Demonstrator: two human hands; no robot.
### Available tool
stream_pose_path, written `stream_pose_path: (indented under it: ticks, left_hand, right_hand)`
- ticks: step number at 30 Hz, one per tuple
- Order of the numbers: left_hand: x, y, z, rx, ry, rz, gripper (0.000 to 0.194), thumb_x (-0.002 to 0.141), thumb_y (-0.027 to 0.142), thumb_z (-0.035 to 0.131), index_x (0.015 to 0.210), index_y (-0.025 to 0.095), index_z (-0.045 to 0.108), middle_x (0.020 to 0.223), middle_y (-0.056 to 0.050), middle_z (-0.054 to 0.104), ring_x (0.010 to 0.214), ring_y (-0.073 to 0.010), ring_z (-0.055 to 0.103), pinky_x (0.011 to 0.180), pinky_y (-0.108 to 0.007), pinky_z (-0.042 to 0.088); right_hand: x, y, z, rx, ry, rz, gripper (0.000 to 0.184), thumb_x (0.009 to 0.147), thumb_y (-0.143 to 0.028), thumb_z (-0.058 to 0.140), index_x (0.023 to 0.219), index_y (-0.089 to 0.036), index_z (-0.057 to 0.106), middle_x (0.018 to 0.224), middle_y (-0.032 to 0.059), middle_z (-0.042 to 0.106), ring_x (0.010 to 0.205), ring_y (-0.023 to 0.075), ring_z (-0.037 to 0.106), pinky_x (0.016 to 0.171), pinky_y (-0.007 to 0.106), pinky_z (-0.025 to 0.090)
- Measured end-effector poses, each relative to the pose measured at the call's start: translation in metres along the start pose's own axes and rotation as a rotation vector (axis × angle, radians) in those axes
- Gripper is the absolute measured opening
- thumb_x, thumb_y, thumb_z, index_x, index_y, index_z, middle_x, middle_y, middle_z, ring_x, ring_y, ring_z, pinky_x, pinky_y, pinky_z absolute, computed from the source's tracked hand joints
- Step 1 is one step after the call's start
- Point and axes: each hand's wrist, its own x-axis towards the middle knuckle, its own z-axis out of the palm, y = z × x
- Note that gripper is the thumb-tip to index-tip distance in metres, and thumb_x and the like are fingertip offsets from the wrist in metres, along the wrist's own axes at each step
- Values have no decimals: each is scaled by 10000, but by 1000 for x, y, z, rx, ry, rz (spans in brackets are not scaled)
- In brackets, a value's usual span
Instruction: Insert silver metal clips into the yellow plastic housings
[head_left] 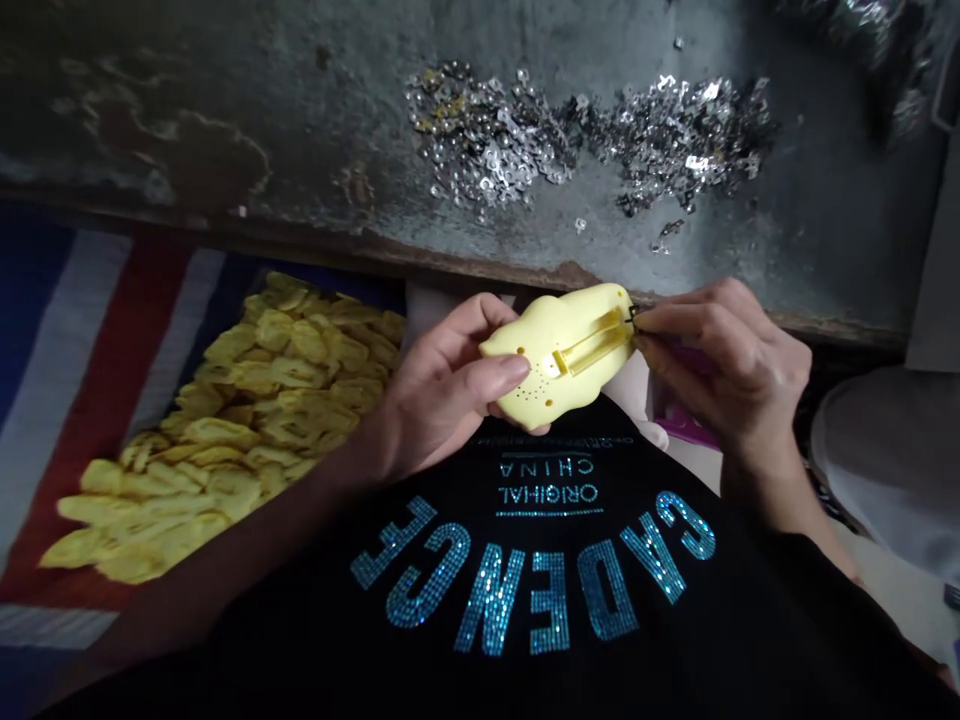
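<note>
Your left hand (442,385) has the pale yellow cloud-shaped plastic casing (525,385) cradled in its curled fingers, long axis running across you and up toward your right hand (727,370). That hand's nearer the casing's slotted end, fingertips (660,318) pinched almost shut on a tiny dark bit (633,316), too small to ID. Your black tee (540,610) reads CADENCE and ORIGINAL CHINA in teal rhinestones, upside down from this cam; no readable label on the casing tho.
</note>
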Motion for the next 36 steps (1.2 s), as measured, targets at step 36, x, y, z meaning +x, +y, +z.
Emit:
stream_pose_path:
  ticks: [36]
  left_hand:
    - [-6, -5, -2, -37, -36, 24, 399, 915, 342, 927, 1100, 243, 587, 1037, -11, 750, 828, -185, 768, 607, -269, 718]
  right_hand:
    - [-6, -21, -1, -226, -21, 0, 398, 1064, -73, 792, 1388, -305, 804, 1167, 54, 904, 943, 250, 805, 834, 408, 608]
